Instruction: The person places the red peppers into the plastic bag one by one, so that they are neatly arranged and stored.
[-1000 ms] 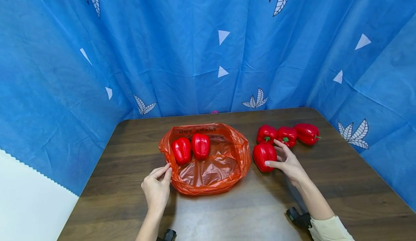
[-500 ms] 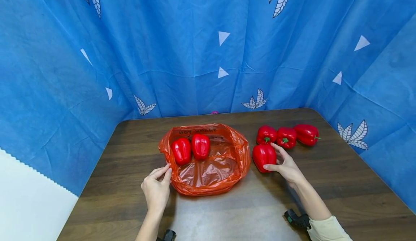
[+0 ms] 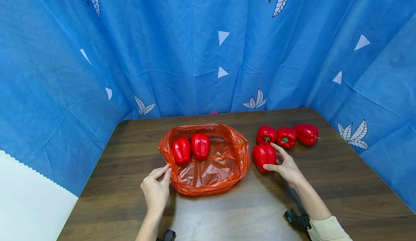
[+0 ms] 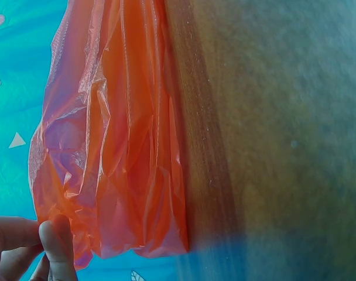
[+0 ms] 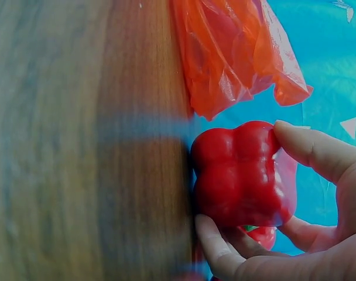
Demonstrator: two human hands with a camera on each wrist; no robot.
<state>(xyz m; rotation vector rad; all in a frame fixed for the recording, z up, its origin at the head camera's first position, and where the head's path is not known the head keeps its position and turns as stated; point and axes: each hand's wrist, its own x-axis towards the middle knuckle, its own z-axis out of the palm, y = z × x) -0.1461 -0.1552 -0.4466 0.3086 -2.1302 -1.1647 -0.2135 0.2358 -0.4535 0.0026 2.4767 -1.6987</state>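
Note:
An orange-red plastic bag [image 3: 208,189] stands with its mouth spread wide on the table, two red bell peppers [image 3: 200,147] lying in its left half. My left hand [image 3: 156,190] pinches the bag's left rim between thumb and fingers, seen also in the left wrist view at the bag's edge [image 4: 119,175]. To the right of the bag, my right hand [image 3: 287,167] grips a red bell pepper [image 3: 264,157], thumb on one side and fingers on the other. In the right wrist view this pepper [image 5: 242,175] appears at the tabletop, its lobed end toward the camera.
Behind the gripped pepper, three more red bell peppers [image 3: 286,137] lie in a row on the wooden table [image 3: 136,140]. A blue patterned curtain [image 3: 208,53] hangs along the back and sides. White material [image 3: 29,197] shows at the lower left.
My right hand's fingers have closed in slightly around the pepper over the first half second. Since then both hands, the bag and the peppers look nearly still.

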